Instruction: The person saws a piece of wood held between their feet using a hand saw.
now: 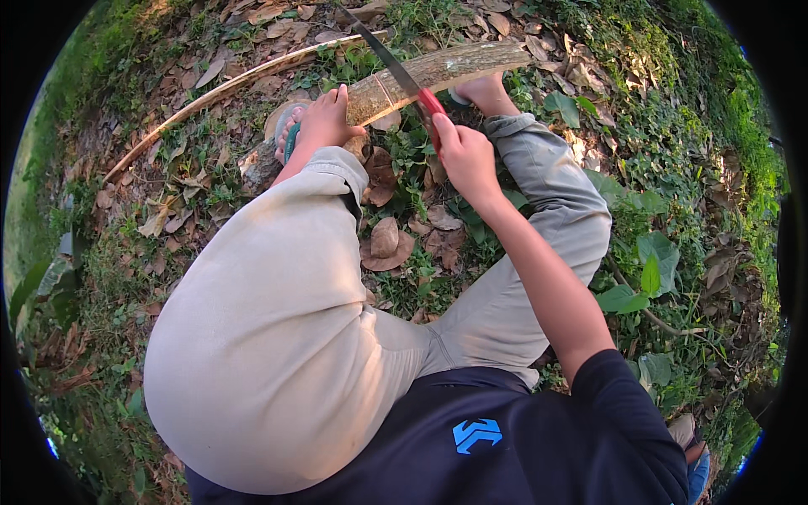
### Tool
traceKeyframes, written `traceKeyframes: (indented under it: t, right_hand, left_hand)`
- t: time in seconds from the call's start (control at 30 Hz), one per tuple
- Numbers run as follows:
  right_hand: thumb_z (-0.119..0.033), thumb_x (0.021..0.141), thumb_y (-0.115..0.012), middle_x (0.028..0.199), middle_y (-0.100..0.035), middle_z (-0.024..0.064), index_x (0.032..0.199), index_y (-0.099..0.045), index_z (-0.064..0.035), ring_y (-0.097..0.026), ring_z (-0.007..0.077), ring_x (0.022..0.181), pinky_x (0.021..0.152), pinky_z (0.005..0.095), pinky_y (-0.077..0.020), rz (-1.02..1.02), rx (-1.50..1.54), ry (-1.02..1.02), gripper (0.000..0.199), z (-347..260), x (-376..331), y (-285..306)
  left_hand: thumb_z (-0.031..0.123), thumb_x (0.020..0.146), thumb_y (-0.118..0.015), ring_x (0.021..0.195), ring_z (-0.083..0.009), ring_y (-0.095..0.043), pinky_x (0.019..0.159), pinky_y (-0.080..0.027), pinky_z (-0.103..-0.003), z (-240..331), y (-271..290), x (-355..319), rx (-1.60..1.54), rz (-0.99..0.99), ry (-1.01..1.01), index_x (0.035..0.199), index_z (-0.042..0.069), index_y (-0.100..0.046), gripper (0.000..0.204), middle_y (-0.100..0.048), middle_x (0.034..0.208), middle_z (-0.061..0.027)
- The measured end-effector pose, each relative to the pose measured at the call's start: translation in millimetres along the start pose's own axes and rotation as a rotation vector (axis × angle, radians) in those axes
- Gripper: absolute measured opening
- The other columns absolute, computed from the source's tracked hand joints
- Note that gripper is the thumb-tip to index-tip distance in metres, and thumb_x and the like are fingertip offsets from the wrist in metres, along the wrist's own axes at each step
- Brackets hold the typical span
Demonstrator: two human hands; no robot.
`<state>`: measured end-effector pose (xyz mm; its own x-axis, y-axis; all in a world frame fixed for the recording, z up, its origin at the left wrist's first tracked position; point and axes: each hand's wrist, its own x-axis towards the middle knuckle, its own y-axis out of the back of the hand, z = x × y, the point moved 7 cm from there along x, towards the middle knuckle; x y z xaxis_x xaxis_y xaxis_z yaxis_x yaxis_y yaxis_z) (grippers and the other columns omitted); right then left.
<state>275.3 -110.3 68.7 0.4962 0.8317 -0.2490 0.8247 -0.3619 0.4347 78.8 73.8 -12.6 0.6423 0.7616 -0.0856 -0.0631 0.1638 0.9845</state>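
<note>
A bark-covered log [454, 67] lies slantwise in front of me, its near-left end by my left foot. My right hand [465, 158] is closed round the red handle of a hand saw [389, 61]. The dark blade points away to the upper left and passes over the log. Just left of the blade, a thin pale cut line [385, 89] crosses the bark. My left hand [326, 122] rests on the log to the left of that line, fingers spread and thumb outstretched. Whether the saw's teeth touch the wood, I cannot tell.
My feet, in flip-flops, are at both ends of the log, the left foot [289, 133] partly behind my left hand. A long curved strip of wood [227, 87] lies beyond on the left. Dry leaves [387, 244] and green plants [648, 282] cover the ground.
</note>
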Motion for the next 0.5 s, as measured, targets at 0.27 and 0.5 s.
traceKeyframes:
  t: [0.27, 0.5]
  right_hand:
    - [-0.059, 0.101, -0.052, 0.073, -0.071, 0.0204, 0.078, -0.074, 0.0028, -0.071, 0.0368, 0.078, 0.079, 0.0445, -0.0527, -0.064, -0.145, -0.081, 0.07, 4.5, 101.3, -68.7]
    - [-0.053, 0.101, -0.054, 0.094, -0.071, 0.0353, 0.094, -0.076, 0.0081, -0.07, 0.0507, 0.099, 0.092, 0.0523, -0.054, 0.068, -0.185, -0.075, 0.065, -20.4, 91.6, -85.9]
  left_hand:
    - [0.047, 0.075, -0.086, 0.134, -0.0341, -0.055, 0.109, -0.046, -0.046, 2.5, 5.3, -2.4, -0.027, -0.047, 0.043, 0.158, 0.006, -0.038, 0.104, -0.054, 0.149, -0.0141]
    - [0.045, 0.075, -0.087, 0.134, -0.0335, -0.056, 0.108, -0.047, -0.05, 7.7, 9.4, -3.3, -0.023, -0.077, 0.059, 0.158, 0.008, -0.039, 0.102, -0.054, 0.148, -0.0135]
